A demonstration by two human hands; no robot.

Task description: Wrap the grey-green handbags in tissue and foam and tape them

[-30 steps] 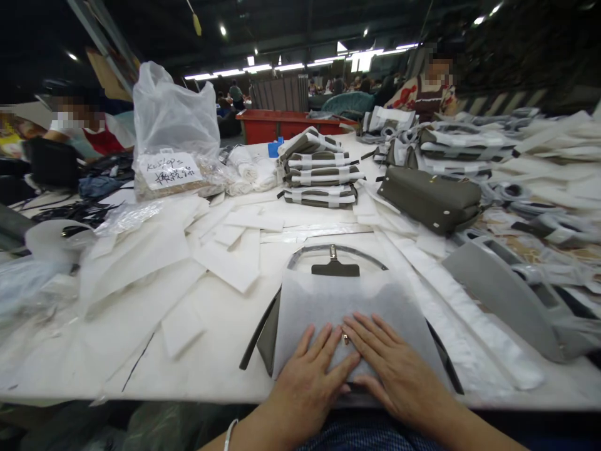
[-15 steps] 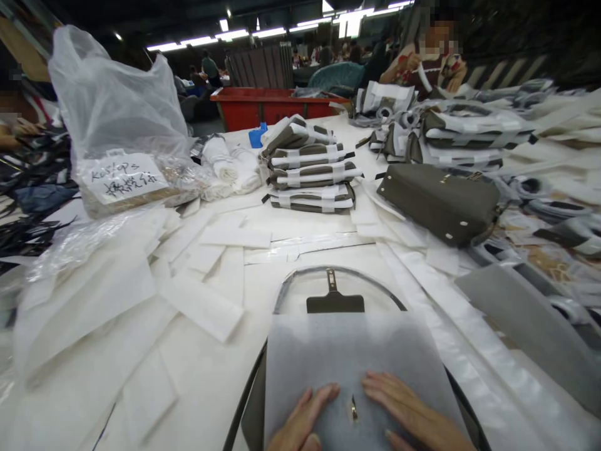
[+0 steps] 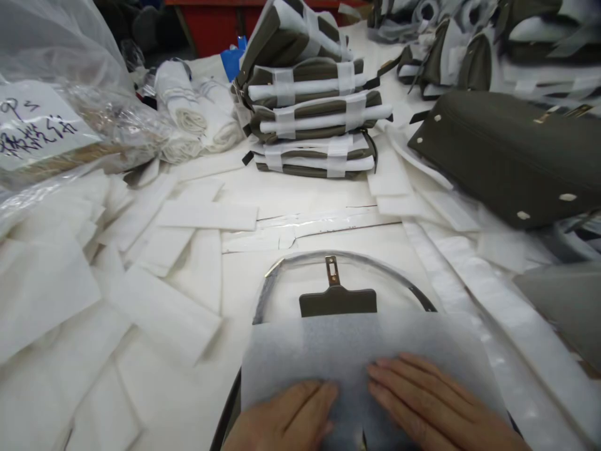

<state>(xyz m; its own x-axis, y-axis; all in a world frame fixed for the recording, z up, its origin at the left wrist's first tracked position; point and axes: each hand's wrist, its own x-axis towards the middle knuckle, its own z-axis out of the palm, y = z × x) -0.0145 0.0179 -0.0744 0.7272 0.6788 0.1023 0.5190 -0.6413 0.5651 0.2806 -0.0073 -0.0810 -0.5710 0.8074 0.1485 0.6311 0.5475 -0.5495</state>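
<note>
A translucent grey-white sheet lies over a dark olive bag whose edges show at both sides. Beyond the sheet's far edge stick out an olive flap with a brass slotted plate and a wrapped handle. On the sheet's left part rests my left hand, its fingers pressed together and blurred; whether anything is under them is hidden. My right hand lies flat on the right part, fingers stretched out. A small metal piece shows between the hands at the bottom edge.
Several olive bags with white wrapping are stacked ahead. A larger olive bag lies at the right. Loose white sheets cover the left side, below a clear plastic bag. Rolled white cloths and a red bin are farther back.
The view has tilted down and come closer. Both hands are farther up the sheet, near its far part, and the metal piece is now mostly out of view.
</note>
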